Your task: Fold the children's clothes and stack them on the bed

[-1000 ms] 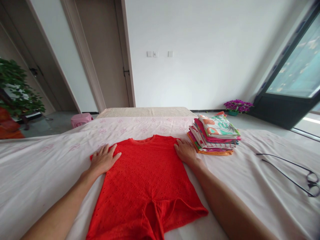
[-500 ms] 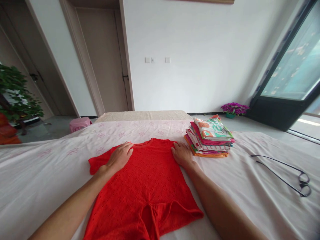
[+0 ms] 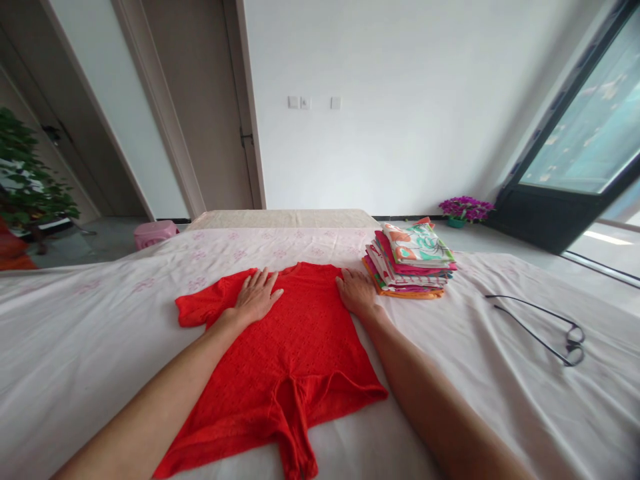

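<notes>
A red short-sleeved shirt (image 3: 300, 333) lies spread on the white sheet, its collar away from me and its knotted hem toward me. My left hand (image 3: 257, 295) rests flat on the shirt near its left shoulder, fingers spread. At the right shoulder, my right hand (image 3: 357, 291) lies with its palm down and fingers stretched out over the red cloth; the sleeve on that side is mostly hidden. Just beyond my right hand stands a stack of folded clothes (image 3: 410, 260), topped by a white piece with orange and green print.
Eyeglasses (image 3: 555, 327) with dark frames lie at the right on the white sheet (image 3: 450, 373). Past the sheet's far edge are a pink stool (image 3: 155, 235), a pot of purple flowers (image 3: 465, 209) and a leafy plant (image 3: 30, 173).
My left hand has slid inward over the shirt and spread its fingers. My right hand stays at the right shoulder. The view has shifted, showing more of the shirt's hem.
</notes>
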A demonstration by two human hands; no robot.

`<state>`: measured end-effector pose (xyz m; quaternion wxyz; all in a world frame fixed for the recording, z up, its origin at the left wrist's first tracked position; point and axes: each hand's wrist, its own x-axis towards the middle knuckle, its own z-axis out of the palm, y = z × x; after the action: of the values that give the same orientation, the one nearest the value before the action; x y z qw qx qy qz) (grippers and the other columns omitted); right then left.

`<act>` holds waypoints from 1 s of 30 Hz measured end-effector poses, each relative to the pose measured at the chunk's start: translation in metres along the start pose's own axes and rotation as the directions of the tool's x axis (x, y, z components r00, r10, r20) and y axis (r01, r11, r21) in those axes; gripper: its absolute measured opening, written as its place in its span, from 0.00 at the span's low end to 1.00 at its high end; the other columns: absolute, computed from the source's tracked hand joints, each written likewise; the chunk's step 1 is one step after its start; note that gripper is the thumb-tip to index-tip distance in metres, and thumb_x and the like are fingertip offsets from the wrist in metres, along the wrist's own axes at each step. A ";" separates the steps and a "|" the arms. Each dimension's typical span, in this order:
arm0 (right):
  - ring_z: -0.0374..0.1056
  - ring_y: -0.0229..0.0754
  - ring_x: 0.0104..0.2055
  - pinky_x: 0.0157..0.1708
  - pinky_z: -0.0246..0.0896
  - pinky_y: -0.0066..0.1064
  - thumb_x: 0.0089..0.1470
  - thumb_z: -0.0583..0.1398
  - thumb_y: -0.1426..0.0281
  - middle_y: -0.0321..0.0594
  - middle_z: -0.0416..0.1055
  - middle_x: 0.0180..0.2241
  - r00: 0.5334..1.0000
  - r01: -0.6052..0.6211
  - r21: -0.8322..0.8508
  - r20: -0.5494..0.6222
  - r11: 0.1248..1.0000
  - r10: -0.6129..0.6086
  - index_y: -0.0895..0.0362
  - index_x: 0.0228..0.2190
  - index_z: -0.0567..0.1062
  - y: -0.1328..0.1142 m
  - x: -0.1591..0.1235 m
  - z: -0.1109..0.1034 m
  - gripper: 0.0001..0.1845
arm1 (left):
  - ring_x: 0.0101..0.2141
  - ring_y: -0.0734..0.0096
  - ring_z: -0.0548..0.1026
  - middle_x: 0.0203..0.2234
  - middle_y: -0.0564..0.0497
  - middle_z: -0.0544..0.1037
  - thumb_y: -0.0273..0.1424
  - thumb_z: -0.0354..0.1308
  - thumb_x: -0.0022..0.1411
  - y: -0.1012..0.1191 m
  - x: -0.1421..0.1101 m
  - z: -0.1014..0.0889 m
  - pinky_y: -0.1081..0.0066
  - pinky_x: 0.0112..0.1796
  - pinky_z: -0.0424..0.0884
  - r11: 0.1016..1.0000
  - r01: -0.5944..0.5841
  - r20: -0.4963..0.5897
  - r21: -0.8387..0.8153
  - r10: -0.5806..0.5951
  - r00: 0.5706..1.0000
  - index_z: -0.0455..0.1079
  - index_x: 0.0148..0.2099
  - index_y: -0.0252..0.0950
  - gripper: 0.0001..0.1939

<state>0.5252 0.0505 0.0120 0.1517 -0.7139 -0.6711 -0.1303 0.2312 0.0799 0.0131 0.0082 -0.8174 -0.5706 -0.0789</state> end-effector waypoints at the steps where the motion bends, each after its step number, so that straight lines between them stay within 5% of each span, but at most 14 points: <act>1: 0.64 0.50 0.54 0.55 0.50 0.40 0.67 0.45 0.59 0.51 0.71 0.50 1.000 0.003 -0.002 -0.011 1.000 -0.003 0.58 0.52 0.70 -0.001 -0.001 -0.001 0.23 | 0.68 0.46 0.46 0.70 0.35 0.45 0.48 0.40 0.69 -0.001 -0.008 -0.003 0.49 0.63 0.48 0.999 0.034 0.000 0.000 -0.034 0.999 0.48 0.71 0.34 0.36; 7: 0.63 0.52 0.54 0.56 0.49 0.44 0.67 0.47 0.60 0.54 0.69 0.54 0.997 0.061 -0.052 0.054 0.997 -0.058 0.58 0.56 0.67 -0.009 -0.003 -0.015 0.23 | 0.68 0.47 0.47 0.69 0.36 0.48 0.54 0.39 0.66 -0.011 -0.074 -0.011 0.52 0.63 0.49 1.000 0.012 0.107 -0.004 -0.012 0.994 0.49 0.71 0.35 0.40; 13: 0.56 0.55 0.62 0.62 0.43 0.48 0.61 0.54 0.70 0.53 0.61 0.61 0.969 0.224 -0.030 0.109 0.974 -0.220 0.57 0.58 0.67 -0.026 -0.022 -0.055 0.24 | 0.68 0.54 0.48 0.70 0.41 0.50 0.51 0.37 0.68 -0.014 -0.114 -0.007 0.53 0.64 0.46 1.000 0.007 0.000 0.014 -0.007 1.000 0.51 0.71 0.39 0.36; 17: 0.67 0.46 0.53 0.53 0.58 0.35 0.60 0.54 0.71 0.46 0.71 0.54 0.935 0.289 0.335 0.104 0.897 -0.340 0.54 0.52 0.74 -0.041 -0.054 -0.076 0.20 | 0.68 0.54 0.51 0.69 0.42 0.53 0.50 0.42 0.68 -0.013 -0.114 -0.004 0.53 0.64 0.47 0.999 0.006 -0.045 -0.038 -0.008 0.999 0.55 0.69 0.39 0.34; 22: 0.71 0.40 0.36 0.38 0.63 0.30 0.55 0.59 0.71 0.40 0.78 0.36 0.899 0.203 0.792 0.083 0.577 -0.430 0.56 0.38 0.80 -0.052 -0.093 -0.065 0.11 | 0.65 0.56 0.57 0.65 0.42 0.63 0.47 0.47 0.66 -0.015 -0.117 -0.005 0.54 0.64 0.51 0.978 -0.035 -0.141 -0.204 0.006 0.990 0.65 0.64 0.38 0.30; 27: 0.69 0.39 0.32 0.33 0.61 0.29 0.52 0.61 0.69 0.37 0.77 0.31 0.891 0.106 0.882 0.121 0.459 -0.438 0.56 0.36 0.81 -0.051 -0.106 -0.050 0.10 | 0.55 0.63 0.71 0.53 0.47 0.77 0.42 0.50 0.64 -0.002 -0.134 -0.038 0.61 0.56 0.65 0.763 -0.184 -0.217 -0.619 0.059 0.974 0.75 0.51 0.39 0.20; 30: 0.68 0.38 0.31 0.33 0.60 0.29 0.52 0.62 0.68 0.36 0.77 0.31 0.874 0.086 0.883 0.155 0.461 -0.460 0.56 0.37 0.81 -0.050 -0.105 -0.051 0.10 | 0.43 0.67 0.76 0.43 0.49 0.80 0.39 0.56 0.61 0.018 -0.149 -0.072 0.68 0.46 0.70 0.624 -0.214 -0.100 -0.752 0.212 0.972 0.77 0.45 0.38 0.15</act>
<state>0.4693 -0.0634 0.0195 0.3292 -0.4350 -0.7693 0.3325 0.1898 -0.0726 0.0648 -0.3240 -0.8073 -0.3846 -0.3089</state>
